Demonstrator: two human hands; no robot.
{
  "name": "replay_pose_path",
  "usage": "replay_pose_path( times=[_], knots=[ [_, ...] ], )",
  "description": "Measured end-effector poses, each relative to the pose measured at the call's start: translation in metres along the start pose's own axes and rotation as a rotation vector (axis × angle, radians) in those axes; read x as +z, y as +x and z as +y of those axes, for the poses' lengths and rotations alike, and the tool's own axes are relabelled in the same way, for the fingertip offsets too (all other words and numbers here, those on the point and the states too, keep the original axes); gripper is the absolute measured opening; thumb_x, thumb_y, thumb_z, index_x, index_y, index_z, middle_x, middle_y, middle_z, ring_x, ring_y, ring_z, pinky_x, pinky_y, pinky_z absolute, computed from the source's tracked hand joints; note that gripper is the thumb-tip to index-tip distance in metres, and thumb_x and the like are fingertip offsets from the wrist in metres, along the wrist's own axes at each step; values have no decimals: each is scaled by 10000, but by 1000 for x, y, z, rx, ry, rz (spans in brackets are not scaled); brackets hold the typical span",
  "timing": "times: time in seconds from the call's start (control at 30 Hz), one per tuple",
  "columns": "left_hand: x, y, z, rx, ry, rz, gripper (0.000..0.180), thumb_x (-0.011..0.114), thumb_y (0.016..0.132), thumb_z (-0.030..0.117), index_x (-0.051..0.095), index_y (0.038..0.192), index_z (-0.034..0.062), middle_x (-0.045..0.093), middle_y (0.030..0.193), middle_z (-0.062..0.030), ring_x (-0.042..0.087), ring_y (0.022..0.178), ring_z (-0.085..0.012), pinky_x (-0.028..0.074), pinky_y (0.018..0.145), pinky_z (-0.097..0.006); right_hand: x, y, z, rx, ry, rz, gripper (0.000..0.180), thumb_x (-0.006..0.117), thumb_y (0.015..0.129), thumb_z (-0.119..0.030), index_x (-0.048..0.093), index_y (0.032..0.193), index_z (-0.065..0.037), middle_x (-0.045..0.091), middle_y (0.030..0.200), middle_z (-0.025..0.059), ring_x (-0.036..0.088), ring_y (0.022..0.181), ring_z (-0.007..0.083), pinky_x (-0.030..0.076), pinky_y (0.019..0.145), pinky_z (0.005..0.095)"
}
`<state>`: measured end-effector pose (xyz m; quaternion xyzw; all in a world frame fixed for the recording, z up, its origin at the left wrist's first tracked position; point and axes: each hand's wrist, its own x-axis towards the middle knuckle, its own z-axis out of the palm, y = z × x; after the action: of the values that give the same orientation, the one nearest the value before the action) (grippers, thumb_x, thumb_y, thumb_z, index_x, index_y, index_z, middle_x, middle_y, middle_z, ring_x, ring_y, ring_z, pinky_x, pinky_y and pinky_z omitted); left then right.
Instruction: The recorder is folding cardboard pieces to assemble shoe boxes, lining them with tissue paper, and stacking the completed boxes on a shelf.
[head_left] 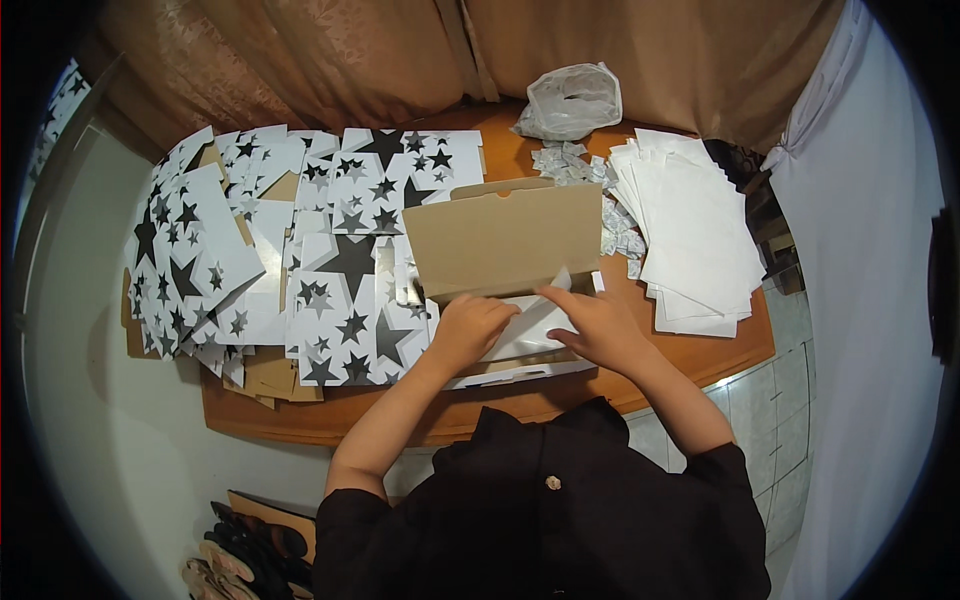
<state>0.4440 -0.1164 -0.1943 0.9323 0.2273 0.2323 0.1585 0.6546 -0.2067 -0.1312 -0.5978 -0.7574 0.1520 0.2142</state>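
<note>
A cardboard box [510, 237] stands on the table in front of me, its brown-lined lid raised at the back. Inside it lies a sheet of white paper [530, 328], with one corner sticking up near the right side. My left hand [470, 328] is over the left part of the box, its fingers curled together at the paper's edge. At the right side, my right hand [603, 328] reaches in with thumb and forefinger apart, beside the raised corner. The box's bottom is mostly hidden by the paper and my hands.
Flat star-printed cardboard boxes [350, 260] are heaped on the left of the wooden table [400, 428]. A stack of white paper sheets [695, 235] lies at the right. Small packets [570, 165] are scattered behind the box, near a clear plastic bag [575, 100].
</note>
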Motion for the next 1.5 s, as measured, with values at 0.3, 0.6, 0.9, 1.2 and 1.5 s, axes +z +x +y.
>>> replay_pose_path(
  times=[0.3,0.6,0.9,1.2,1.5],
  knots=[
    [-30,27,-38,-185,141,-203,152,668,743,146,676,889,107,661,831,-91,620,805,-289,486,685,-399,12,48,52,238,-417,-176,134,550,718,-57,674,755,-94,662,774,147,656,727,300,481,715,418],
    [-36,23,-37,-171,188,-86,206,672,751,180,670,952,135,638,878,-69,604,834,-255,459,676,-371,21,28,69,156,-355,150,49,618,696,-92,657,724,-99,564,782,67,601,634,261,396,642,402],
    [31,37,11,503,195,-388,274,547,802,124,602,1071,122,576,957,-16,558,907,-168,424,718,-316,43,28,67,28,-285,331,84,632,687,-87,625,769,-103,590,676,71,587,632,261,361,651,388],
    [89,32,-4,257,256,-361,314,481,811,126,571,1110,95,595,993,-39,584,906,-205,465,804,-339,40,32,76,231,-243,56,71,679,697,-149,674,753,-106,659,714,58,624,696,258,398,716,392],
    [2,7,25,209,17,74,324,654,719,114,615,1042,116,595,936,-60,568,848,-225,405,715,-356,34,8,73,-65,-273,126,144,621,687,-71,708,767,-153,590,790,40,597,732,206,384,702,371]
  ],
)
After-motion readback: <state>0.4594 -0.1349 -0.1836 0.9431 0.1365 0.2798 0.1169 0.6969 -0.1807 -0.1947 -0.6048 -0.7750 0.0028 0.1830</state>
